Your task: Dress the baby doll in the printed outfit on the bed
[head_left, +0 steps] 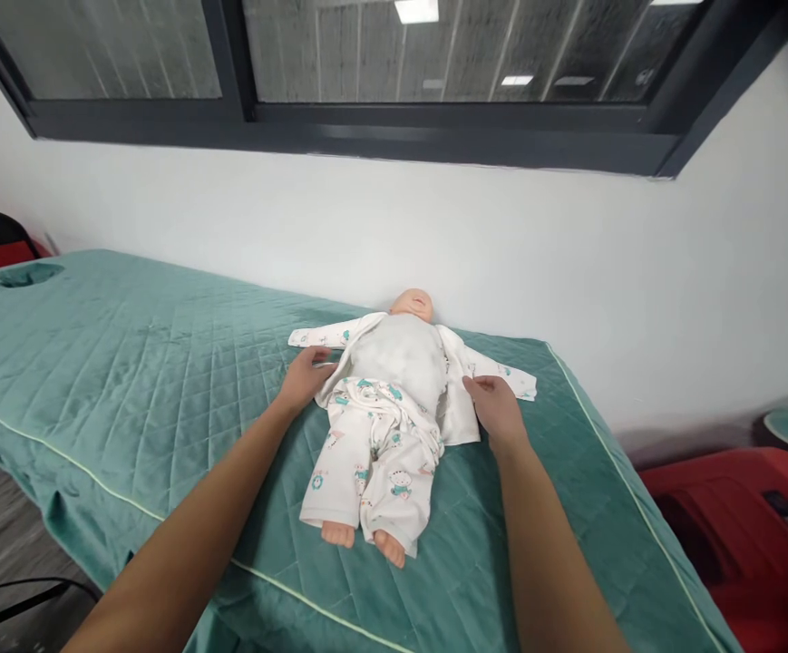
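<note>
A baby doll (413, 305) lies on its back with its head toward the wall. Its white printed jacket (462, 413) is spread apart at the front, both sleeves stretched out sideways, baring the pale cloth torso (402, 349). Printed baby trousers (394, 453) cover the legs, and the bare feet stick out below. My left hand (306, 379) is closed at the jacket's left front edge, fingertips pinching the cloth. On the other side, my right hand (497, 408) pinches the right front panel between thumb and fingers. The doll's hands are not visible.
The doll rests on a bed with a green quilted cover (182, 363), which has a face hole (27, 275) at the far left. Behind it stand a white wall (230, 213) and a dark window frame (380, 136). A red plastic object (747, 526) is at the right.
</note>
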A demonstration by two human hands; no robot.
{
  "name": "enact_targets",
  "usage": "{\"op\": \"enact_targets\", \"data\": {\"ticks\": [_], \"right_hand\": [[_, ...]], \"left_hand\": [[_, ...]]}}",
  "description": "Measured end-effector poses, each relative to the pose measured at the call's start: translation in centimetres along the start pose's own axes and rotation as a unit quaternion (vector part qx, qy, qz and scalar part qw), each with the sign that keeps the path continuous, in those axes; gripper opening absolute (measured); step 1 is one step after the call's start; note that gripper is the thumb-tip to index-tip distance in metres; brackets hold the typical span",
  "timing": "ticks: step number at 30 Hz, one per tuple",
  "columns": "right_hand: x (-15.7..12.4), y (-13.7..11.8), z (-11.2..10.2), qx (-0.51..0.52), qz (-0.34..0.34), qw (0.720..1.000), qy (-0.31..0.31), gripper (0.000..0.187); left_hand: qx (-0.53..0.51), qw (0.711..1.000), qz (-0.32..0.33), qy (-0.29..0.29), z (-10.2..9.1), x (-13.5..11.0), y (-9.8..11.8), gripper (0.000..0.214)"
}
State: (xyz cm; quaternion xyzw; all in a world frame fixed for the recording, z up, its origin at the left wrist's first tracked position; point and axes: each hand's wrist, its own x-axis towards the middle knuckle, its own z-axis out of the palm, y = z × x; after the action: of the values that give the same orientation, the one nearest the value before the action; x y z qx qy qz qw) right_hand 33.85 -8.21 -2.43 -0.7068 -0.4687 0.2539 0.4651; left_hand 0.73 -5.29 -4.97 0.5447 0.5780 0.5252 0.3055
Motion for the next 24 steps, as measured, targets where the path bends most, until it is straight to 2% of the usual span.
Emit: {"op": "enact_targets", "data": {"ticks": [2, 3, 7, 9, 13, 16, 18, 20, 22, 24], "right_hand": [[0.2, 0.0, -0.2, 0.008, 0.003, 1.000, 0.006, 0.032], [0.3, 0.1, -0.4, 0.008, 0.005, 1.000, 0.009, 0.032], [1.2, 0.5, -2.3, -0.022, 0.021, 0.998, 0.047, 0.027], [1.6, 1.1, -3.6, -0.093, 0.021, 0.994, 0.060, 0.024], [1.8, 1.9, -5.1, -0.295, 0.012, 0.955, 0.018, 0.024], [0.8, 0.9, -4.5, -0.330, -0.028, 0.942, 0.050, 0.025], [-0.4, -0.6, -3.2, -0.267, -0.110, 0.954, 0.083, 0.021], [-2.2, -2.4, -1.6, -0.151, -0.199, 0.966, 0.066, 0.017], [-4.2, -4.1, 0.1, -0.063, -0.262, 0.963, 0.002, 0.017], [-6.1, -5.4, 1.5, -0.038, -0.307, 0.946, -0.092, 0.017]], "left_hand": [[-0.018, 1.000, 0.005, -0.010, -0.1, 0.5, -0.3, 0.035], [-0.029, 1.000, 0.009, 0.008, -0.3, 0.6, -0.6, 0.034], [-0.034, 0.985, 0.016, 0.168, -1.3, 0.8, -1.9, 0.028], [-0.009, 0.976, 0.018, 0.216, -1.8, 0.6, -2.3, 0.028], [0.049, 0.973, 0.041, 0.222, -2.2, 0.1, -2.1, 0.029], [0.089, 0.969, 0.072, 0.218, -1.9, -0.5, -1.1, 0.027], [0.079, 0.971, 0.114, 0.197, -1.4, -1.1, 0.0, 0.022], [0.030, 0.980, 0.147, 0.129, -0.6, -1.9, 1.3, 0.015], [-0.036, 0.990, 0.133, 0.011, 0.2, -2.7, 2.6, 0.012], [-0.080, 0.984, 0.099, -0.122, 0.6, -3.4, 3.6, 0.014]]}}
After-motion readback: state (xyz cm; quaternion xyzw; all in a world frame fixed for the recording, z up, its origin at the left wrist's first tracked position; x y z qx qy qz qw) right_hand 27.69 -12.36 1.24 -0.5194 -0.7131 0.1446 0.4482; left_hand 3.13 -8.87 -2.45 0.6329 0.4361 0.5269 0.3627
